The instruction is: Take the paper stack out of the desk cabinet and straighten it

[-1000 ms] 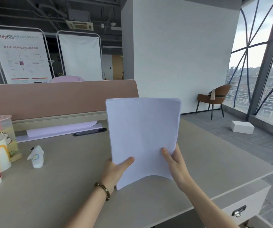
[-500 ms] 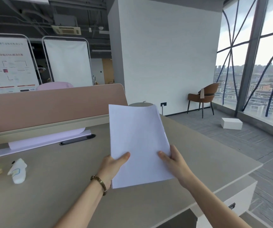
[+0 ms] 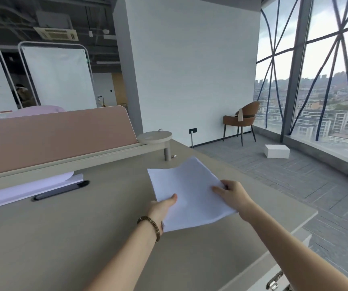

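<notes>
A white paper stack (image 3: 190, 192) is held low over the beige desk (image 3: 64, 238), tilted nearly flat with its far edge pointing toward the back right. My left hand (image 3: 162, 207), with a beaded bracelet on the wrist, grips the stack's near left edge, thumb on top. My right hand (image 3: 233, 193) grips the right edge, fingers on top. The desk cabinet (image 3: 278, 278) shows only as a white drawer front with a metal lock at the bottom right corner.
A pink divider panel (image 3: 53, 135) runs along the desk's back edge. Loose white sheets (image 3: 26, 187) and a black slot (image 3: 61, 191) lie below it. A small round shelf (image 3: 154, 137) stands at the divider's end. A brown chair (image 3: 242, 118) and white box (image 3: 277, 151) are on the floor to the right.
The paper stack has gone from upright in front of me to tilted down nearly flat over the desk. The view has turned right, so the cups at the left have left the frame.
</notes>
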Tool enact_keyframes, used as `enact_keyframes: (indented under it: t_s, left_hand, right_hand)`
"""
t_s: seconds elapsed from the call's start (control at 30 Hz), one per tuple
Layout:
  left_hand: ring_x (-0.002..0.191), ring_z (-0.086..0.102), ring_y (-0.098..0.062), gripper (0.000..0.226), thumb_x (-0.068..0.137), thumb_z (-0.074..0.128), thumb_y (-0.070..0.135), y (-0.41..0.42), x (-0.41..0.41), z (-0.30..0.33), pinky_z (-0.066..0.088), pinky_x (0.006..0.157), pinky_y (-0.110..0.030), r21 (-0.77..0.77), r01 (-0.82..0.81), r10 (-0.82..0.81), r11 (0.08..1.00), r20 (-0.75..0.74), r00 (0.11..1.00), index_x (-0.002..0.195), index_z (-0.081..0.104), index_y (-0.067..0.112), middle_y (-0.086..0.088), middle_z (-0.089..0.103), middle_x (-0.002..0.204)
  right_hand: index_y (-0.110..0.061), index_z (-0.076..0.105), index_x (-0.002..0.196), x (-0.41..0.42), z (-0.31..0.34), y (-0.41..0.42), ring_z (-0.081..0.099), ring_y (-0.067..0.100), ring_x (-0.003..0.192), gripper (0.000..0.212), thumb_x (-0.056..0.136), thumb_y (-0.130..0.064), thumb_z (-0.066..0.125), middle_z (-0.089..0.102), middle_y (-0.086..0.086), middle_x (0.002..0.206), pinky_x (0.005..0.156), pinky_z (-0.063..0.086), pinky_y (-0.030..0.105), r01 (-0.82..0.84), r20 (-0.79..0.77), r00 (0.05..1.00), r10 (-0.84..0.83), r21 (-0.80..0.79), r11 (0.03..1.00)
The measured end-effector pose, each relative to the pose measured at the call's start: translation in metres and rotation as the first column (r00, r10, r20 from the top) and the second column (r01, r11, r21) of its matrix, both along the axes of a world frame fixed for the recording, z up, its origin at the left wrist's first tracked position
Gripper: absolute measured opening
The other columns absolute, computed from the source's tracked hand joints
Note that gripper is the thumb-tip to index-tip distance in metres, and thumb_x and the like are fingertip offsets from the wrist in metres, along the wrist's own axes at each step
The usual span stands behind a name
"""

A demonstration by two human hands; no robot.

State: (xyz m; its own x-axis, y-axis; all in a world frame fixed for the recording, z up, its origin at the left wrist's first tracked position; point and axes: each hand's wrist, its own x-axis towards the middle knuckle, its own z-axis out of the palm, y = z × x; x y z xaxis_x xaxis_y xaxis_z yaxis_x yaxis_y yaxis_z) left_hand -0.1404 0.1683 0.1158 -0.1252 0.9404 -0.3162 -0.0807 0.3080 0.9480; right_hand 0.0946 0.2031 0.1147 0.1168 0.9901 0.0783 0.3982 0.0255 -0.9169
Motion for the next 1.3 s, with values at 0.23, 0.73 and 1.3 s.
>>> enact_keyframes:
  t_s: [0.23, 0.73, 1.3]
  left_hand:
    - [0.071, 0.07, -0.019, 0.03, 0.074, 0.084, 0.026, 0.065, 0.04, -0.016, 0.053, 0.054, -0.023, 0.028, -0.121, 0.121, 0.992, -0.017, 0.992, 0.093, 0.071, 0.007, -0.003, 0.074, 0.085]
    - [0.094, 0.065, -0.035, 0.04, 0.082, 0.055, 0.026, 0.158, 0.059, -0.027, 0.056, 0.083, -0.042, 0.228, 0.137, 0.084, 0.964, -0.749, 0.658, 0.117, 0.037, 0.015, -0.005, 0.062, 0.101]
    - [0.122, 0.044, -0.033, 0.058, 0.093, 0.036, 0.053, 0.181, 0.067, -0.044, 0.038, 0.099, -0.042, 0.151, 0.136, 0.13, 0.979, -0.98, 0.151, 0.131, 0.05, 0.012, -0.016, 0.051, 0.131]
  right_hand:
    - [0.006, 0.069, 0.088, 0.034, -0.014, 0.069, 0.051, 0.021, 0.068, 0.028, 0.085, -0.021, 0.066, 0.057, 0.008, 0.073, 0.064, 0.036, 0.031, 0.019, 0.052, 0.999, -0.016, -0.054, 0.998]
    - [-0.015, 0.067, 0.124, 0.055, -0.016, 0.18, 0.061, 0.029, 0.113, 0.046, 0.084, -0.039, 0.07, 0.068, 0.009, 0.118, 0.086, 0.044, 0.031, 0.047, 0.425, 0.905, -0.013, -0.068, 0.997]
    - [-0.011, 0.06, 0.118, 0.049, -0.016, 0.207, 0.06, 0.032, 0.109, 0.048, 0.097, -0.049, 0.041, 0.06, 0.012, 0.117, 0.083, 0.049, 0.039, -0.047, 0.848, 0.53, 0.006, 0.022, 0.999]
